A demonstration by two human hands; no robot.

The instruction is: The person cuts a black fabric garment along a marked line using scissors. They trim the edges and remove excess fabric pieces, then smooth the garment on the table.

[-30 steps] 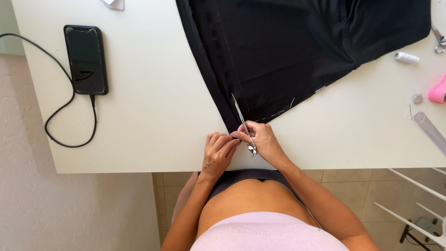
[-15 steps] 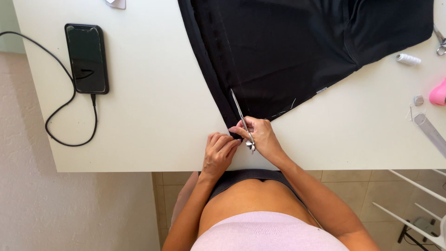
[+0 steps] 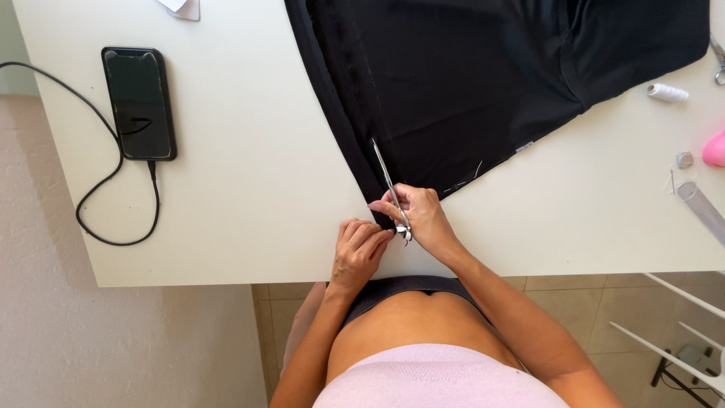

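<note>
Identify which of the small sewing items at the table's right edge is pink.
The rounded pink item cut off by the frame's right edge. The thread spool above it is white, and the small thimble-like piece beside it is grey.

The right hand (image 3: 420, 219) has crept slightly up the black fabric (image 3: 483, 83) edge with the scissors (image 3: 389, 185).

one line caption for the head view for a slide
Right hand works slim metal scissors along black fabric as left hand pinches its corner.
</note>
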